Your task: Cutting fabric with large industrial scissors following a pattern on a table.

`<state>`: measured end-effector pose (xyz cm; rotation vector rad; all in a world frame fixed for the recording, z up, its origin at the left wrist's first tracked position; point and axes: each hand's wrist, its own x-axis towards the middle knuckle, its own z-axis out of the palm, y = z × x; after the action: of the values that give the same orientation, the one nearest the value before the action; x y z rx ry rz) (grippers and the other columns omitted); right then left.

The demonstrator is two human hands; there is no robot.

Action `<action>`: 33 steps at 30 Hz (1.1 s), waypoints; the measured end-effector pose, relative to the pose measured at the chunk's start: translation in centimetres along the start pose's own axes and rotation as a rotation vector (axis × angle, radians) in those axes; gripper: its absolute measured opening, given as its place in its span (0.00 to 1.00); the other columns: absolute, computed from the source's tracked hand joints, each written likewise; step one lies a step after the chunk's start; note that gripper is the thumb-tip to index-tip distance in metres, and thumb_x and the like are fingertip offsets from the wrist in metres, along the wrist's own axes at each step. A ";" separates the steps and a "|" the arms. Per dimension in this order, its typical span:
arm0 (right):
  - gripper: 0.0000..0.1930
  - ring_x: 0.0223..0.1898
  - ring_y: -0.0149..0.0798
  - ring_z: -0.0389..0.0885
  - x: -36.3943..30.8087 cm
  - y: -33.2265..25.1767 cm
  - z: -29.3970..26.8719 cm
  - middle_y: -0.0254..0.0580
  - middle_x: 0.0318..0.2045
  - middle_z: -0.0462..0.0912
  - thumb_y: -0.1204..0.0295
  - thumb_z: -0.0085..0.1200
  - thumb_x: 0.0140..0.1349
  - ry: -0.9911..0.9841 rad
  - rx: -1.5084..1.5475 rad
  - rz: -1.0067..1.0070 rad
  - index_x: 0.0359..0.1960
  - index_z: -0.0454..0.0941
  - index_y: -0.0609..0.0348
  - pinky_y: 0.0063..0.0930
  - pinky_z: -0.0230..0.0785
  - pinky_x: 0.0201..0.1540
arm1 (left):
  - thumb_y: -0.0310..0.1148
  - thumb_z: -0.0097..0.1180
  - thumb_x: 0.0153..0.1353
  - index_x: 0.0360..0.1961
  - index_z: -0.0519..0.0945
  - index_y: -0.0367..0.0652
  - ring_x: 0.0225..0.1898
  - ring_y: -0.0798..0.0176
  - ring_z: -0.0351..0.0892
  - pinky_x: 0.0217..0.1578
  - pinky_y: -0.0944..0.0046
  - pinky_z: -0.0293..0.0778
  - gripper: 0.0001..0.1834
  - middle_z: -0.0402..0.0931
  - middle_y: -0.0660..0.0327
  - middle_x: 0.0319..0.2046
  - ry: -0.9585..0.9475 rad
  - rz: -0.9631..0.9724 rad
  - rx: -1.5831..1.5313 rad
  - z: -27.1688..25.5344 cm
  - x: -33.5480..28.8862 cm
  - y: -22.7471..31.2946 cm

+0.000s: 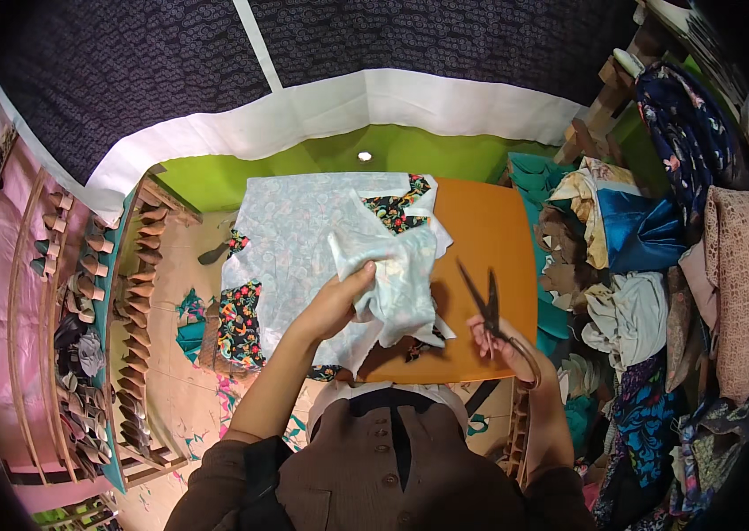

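The left hand [359,281] grips a bunched pale cloth [401,288] above the middle of the counter [503,230]; the right hand [500,342] curls around scissors [490,308], blades parted, by its near-right corner. Drifting blades could nick the cloth's hanging folds.

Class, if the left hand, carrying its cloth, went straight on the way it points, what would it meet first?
Ahead of the left hand and its pale cloth, the spread fabric on the orange table looks first in line; depth is unclear, so the hand might pass above it.
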<state>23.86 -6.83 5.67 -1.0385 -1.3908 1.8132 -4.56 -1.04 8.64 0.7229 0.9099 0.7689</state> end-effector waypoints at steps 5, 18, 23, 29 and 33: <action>0.13 0.30 0.20 0.62 -0.1 0.9 0.4 0.28 0.29 0.63 0.74 0.38 0.59 -0.245 0.051 0.106 0.46 0.65 0.60 0.05 0.56 0.31 | 0.48 0.43 0.59 0.54 0.62 0.45 0.47 0.67 0.66 0.39 0.61 0.69 0.26 0.66 0.64 0.46 -0.021 0.047 0.058 -0.4 0.6 0.1; 0.15 0.13 0.16 0.56 2.2 -2.5 3.3 0.22 0.17 0.59 0.60 0.39 0.61 -0.044 0.239 0.525 0.33 0.70 0.61 0.06 0.52 0.13 | 0.49 0.46 0.57 0.51 0.66 0.46 0.38 0.70 0.70 0.29 0.67 0.69 0.24 0.70 0.65 0.39 0.048 -0.071 0.178 -0.1 0.3 -0.1; 0.12 0.15 0.15 0.58 1.8 -1.8 2.9 0.23 0.17 0.60 0.65 0.39 0.60 -0.096 0.115 0.402 0.31 0.71 0.61 0.07 0.54 0.14 | 0.52 0.42 0.57 0.53 0.64 0.52 0.41 0.71 0.68 0.35 0.67 0.69 0.26 0.68 0.66 0.42 0.016 -0.087 0.259 0.0 0.0 0.1; 0.08 0.14 0.19 0.67 1.2 -0.9 2.1 0.23 0.17 0.62 0.72 0.40 0.57 -0.113 0.072 0.383 0.31 0.71 0.60 0.11 0.58 0.18 | 0.51 0.43 0.58 0.53 0.65 0.49 0.41 0.70 0.68 0.35 0.68 0.69 0.26 0.68 0.65 0.42 -0.011 -0.017 0.215 -0.3 0.4 -0.5; 0.07 0.13 0.20 0.69 0.6 -1.2 2.1 0.23 0.17 0.63 0.73 0.40 0.57 -0.058 0.109 0.452 0.31 0.71 0.61 0.12 0.58 0.17 | 0.51 0.43 0.58 0.53 0.64 0.47 0.40 0.70 0.69 0.34 0.68 0.69 0.26 0.68 0.65 0.41 0.013 -0.038 0.203 0.3 0.1 -0.1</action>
<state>21.75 -6.97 7.01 -1.3299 -1.1357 2.2278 -4.27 -1.10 8.62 0.8764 1.0204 0.6541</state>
